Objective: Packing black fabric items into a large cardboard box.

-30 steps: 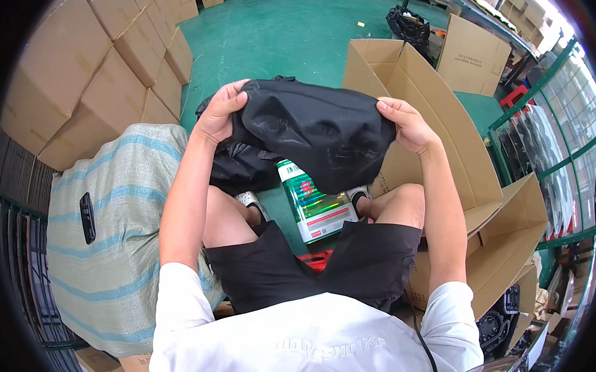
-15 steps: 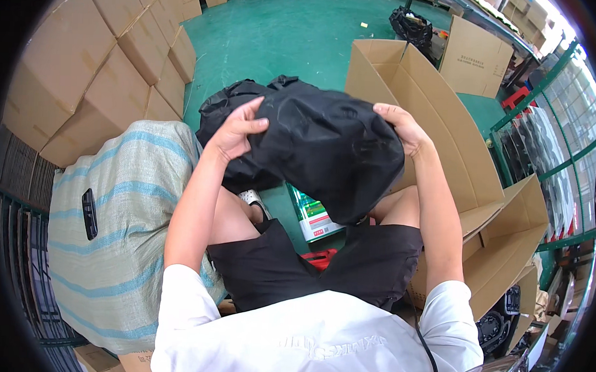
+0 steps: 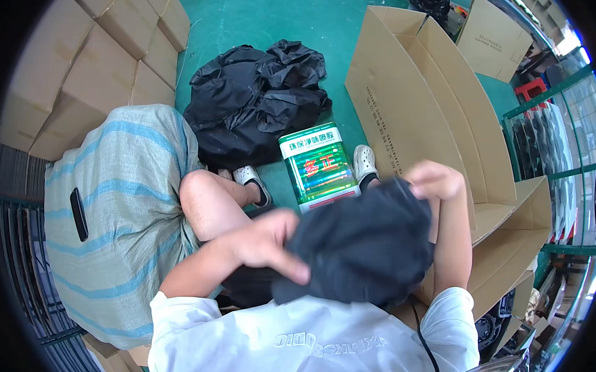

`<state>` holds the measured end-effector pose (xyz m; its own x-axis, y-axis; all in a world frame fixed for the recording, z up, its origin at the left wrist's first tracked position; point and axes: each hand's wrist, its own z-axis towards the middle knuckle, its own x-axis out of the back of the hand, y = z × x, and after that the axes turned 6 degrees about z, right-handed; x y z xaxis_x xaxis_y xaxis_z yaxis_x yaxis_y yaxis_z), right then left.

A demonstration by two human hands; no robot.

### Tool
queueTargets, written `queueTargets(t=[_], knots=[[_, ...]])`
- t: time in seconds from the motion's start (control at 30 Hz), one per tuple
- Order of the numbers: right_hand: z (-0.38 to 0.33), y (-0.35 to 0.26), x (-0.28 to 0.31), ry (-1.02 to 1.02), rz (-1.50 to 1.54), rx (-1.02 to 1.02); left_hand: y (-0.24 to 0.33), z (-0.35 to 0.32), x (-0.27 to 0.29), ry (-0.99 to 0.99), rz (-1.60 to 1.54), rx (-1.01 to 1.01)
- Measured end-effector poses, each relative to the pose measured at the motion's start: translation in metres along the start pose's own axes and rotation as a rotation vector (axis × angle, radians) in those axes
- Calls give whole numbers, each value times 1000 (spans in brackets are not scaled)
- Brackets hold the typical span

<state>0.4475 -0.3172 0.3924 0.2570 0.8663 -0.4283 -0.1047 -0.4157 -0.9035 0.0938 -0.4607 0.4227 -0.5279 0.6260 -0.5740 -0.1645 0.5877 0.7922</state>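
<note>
At black cloth [image 3: 368,247], right hand [image 3: 440,180] bent inward

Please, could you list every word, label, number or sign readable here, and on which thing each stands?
I do not copy print, only place it:
Green-and-white tin: large legible characters, red and dark.
Long open carton: dark side print, too small to read.
Flat brown cardboard: dark print, too small to read.
White shirt: raised letters, partly lost in folds.
Held black cloth: blurred, no text visible.

Bright | glare upper right | black material [image 3: 368,247] motion-blurred | edges fisheye-bent, rim dark
</note>
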Motion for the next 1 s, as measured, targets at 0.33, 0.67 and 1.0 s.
queueTargets(t=[0.33, 0.67, 1.0], knots=[[106, 212, 242, 1055, -238, -360, -75, 94, 306, 947, -90, 248], [154, 285, 312, 1277, -607, -264, -172, 132, 426, 1389, 248, 15], [160, 348, 294, 1439, -414, -477, -227, 120, 482, 1452, 79, 263]])
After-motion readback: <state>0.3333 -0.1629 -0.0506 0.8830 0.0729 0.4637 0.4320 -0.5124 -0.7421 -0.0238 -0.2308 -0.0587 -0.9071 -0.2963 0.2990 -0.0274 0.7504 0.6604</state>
